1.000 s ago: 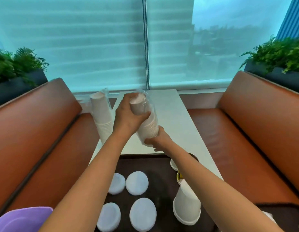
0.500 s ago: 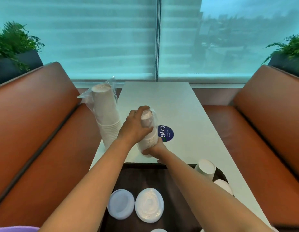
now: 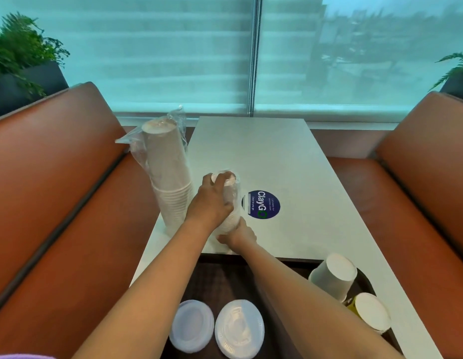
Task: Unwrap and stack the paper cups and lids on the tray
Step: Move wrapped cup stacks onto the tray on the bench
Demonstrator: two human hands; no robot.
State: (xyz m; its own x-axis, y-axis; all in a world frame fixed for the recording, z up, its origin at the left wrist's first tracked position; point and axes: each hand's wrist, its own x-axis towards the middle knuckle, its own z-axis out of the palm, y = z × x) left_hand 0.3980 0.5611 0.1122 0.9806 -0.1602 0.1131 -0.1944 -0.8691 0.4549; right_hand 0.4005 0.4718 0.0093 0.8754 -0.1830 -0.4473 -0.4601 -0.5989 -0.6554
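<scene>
Head view: beside the round sticker, a wrapped cup stack stands on the counter. Left hand fingers curl over its top to steady it; right hand grips its base, apparently to strip the wrap. Tray lies nearer, holding 2 lids.

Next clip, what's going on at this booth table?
A person is working on a small plastic-wrapped stack of paper cups standing on the white table. The left hand grips it near the top; the right hand holds its base. A taller wrapped cup stack stands to the left. On the dark tray lie two lids and two upturned cups.
</scene>
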